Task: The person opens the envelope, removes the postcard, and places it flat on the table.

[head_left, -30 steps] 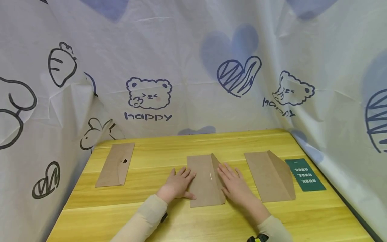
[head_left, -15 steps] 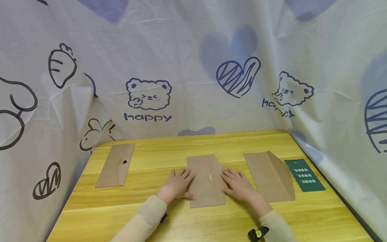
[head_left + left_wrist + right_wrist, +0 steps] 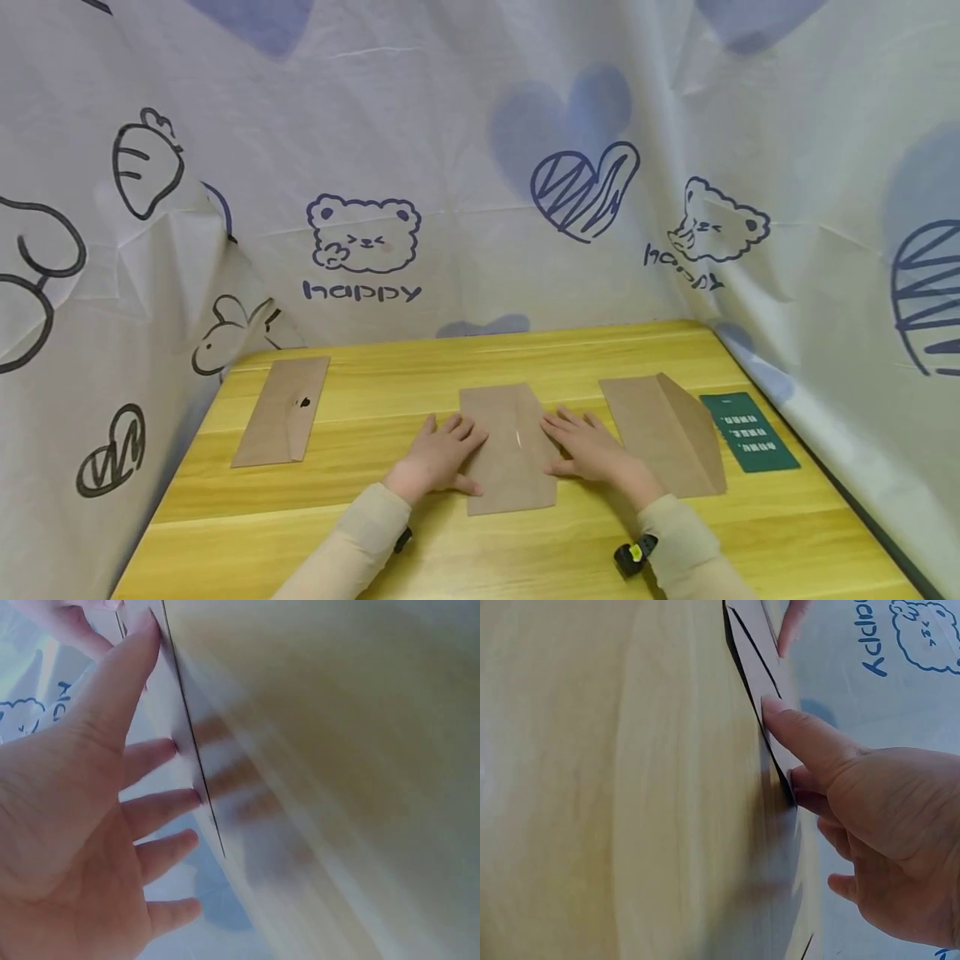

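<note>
A brown paper envelope (image 3: 498, 479) lies flat in the middle of the table, its pointed flap (image 3: 534, 425) on the right side. My left hand (image 3: 441, 457) rests along the left edge, fingers spread and fingertips and thumb touching the paper. On the other side, my right hand (image 3: 588, 450) touches the flap edge with straight fingers and thumb. From the right wrist, the thumb (image 3: 776, 709) shows against the paper's near edge, where a thin dark gap separates two layers. Seen from the left wrist, the envelope's edge (image 3: 187, 712) lies under the left fingertips.
Another brown envelope (image 3: 652, 433) with its flap out lies to the right, beside a dark green card (image 3: 750, 433) with white print. At the far left is a brown envelope (image 3: 277, 417) with its flap folded over and a black mark. Printed cloth (image 3: 465, 150) encloses the table.
The right hand has shifted along the flap, which was raised at a slant and now lies flatter. The left hand has stayed at the envelope's left edge.
</note>
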Demonstrator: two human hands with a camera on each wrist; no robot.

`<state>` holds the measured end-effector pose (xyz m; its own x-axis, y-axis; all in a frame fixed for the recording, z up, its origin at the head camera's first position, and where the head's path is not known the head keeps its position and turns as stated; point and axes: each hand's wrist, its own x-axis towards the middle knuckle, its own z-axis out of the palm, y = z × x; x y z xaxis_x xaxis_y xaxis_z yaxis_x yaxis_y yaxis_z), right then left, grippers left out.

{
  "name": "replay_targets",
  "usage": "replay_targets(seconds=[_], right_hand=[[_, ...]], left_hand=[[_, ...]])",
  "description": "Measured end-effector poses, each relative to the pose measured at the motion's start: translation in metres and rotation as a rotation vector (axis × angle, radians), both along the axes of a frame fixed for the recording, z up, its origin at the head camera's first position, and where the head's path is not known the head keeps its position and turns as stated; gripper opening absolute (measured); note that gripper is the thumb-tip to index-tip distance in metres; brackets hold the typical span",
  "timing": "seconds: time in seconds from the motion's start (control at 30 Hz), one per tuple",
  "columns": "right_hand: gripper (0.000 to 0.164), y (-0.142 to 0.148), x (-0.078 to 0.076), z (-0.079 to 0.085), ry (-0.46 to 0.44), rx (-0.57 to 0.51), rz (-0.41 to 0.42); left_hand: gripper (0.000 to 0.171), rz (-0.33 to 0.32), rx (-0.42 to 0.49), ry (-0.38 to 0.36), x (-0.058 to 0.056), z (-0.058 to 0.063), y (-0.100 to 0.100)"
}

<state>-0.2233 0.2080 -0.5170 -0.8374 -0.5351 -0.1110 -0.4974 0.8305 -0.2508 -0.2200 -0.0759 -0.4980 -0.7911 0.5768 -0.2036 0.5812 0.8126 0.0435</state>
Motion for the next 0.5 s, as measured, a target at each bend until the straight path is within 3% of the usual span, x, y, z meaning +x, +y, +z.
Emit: replay_targets(seconds=[0.2,0.4,0.5], right_hand=[[0.075,0.000,0.002,0.002,-0.001,-0.002,0.003],[0.076,0.000,0.001,0.003,0.002,-0.008,0.014],[0.075,0.001,0.001,0.003,-0.004,-0.005,0.013]], left_hand=[[0.081,-0.134,0.005,0.068,0.001,-0.003,0.014],[0.073,-0.328,-0.006,0.192,0.002,-0.003,0.033],[0.066,-0.393,-0.001,0.192,0.002,-0.003,0.042]])
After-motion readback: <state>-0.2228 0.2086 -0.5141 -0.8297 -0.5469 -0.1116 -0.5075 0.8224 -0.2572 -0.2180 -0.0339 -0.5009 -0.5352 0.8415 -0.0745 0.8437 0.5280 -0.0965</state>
